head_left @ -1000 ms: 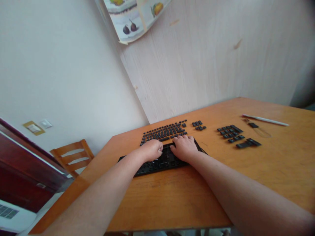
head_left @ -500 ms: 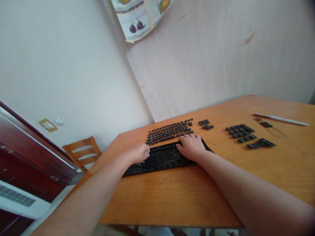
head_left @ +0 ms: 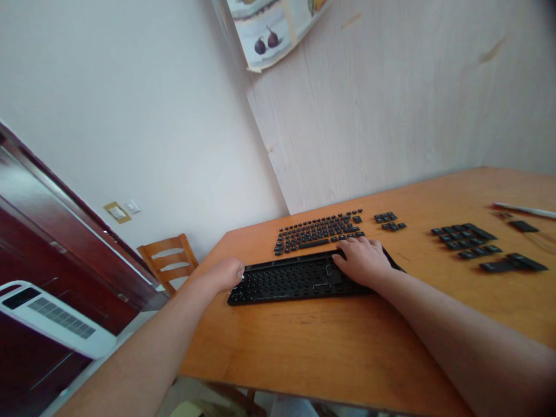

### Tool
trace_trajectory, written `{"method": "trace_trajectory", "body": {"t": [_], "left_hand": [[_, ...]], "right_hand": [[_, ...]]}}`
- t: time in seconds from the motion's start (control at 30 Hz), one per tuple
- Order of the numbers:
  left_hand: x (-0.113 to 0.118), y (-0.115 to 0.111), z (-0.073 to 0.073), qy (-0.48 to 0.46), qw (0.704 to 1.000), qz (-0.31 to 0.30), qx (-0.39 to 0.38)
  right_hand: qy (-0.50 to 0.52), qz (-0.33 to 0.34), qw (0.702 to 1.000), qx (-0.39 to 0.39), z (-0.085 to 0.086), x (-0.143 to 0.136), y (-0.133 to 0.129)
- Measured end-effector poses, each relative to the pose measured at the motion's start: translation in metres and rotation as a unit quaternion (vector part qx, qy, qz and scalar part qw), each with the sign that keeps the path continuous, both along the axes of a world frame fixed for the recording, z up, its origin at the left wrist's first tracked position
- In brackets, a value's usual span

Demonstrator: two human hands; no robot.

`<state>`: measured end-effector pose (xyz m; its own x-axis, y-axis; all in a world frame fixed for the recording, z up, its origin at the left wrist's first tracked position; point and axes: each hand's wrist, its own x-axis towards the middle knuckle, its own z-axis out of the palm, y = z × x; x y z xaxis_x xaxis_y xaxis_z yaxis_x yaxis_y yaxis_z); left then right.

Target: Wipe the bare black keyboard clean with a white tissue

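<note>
A black keyboard base [head_left: 286, 281] with its keycaps off lies on the wooden table in front of me. Over its left end is my left hand [head_left: 228, 274], closed; a bit of white shows at the fingertips, too small to name. My right hand [head_left: 362, 260] rests on the right part of the base with its fingers stretched out over the far edge. Behind the base, loose black keycaps [head_left: 315, 231] lie in keyboard order, with a long space bar among them.
Small keycap groups [head_left: 386, 218] and number-pad keycaps [head_left: 463, 236] lie to the right. Beyond them are a small dark object [head_left: 523, 226] and a thin white stick [head_left: 527, 209]. A wooden chair [head_left: 169, 260] stands past the table's left side; a wall is behind.
My left hand has moved left along the keyboard base to its left end. My right hand stays on the base. The view has turned slightly left.
</note>
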<state>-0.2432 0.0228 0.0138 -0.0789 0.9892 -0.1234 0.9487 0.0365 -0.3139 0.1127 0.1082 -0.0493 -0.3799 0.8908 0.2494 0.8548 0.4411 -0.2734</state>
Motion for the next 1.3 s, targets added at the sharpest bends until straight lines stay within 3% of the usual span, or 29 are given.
{"method": "trace_trajectory", "body": {"t": [0.13, 0.3, 0.6, 1.3], "left_hand": [[-0.005, -0.003, -0.002, -0.007, 1.0, 0.017, 0.006], [0.01, 0.001, -0.001, -0.02, 1.0, 0.019, 0.001], [0.057, 0.01, 0.009, -0.046, 0.999, -0.015, -0.019], [0.173, 0.055, 0.001, -0.104, 0.982, -0.159, -0.018]], "right_hand": [[-0.005, 0.001, 1.0, -0.001, 0.001, 0.0, 0.0], [-0.006, -0.001, 1.0, -0.002, 0.001, 0.0, 0.0], [0.0, -0.004, 1.0, 0.002, -0.001, 0.0, 0.001], [0.028, -0.012, 1.0, 0.001, 0.004, -0.002, -0.002]]}}
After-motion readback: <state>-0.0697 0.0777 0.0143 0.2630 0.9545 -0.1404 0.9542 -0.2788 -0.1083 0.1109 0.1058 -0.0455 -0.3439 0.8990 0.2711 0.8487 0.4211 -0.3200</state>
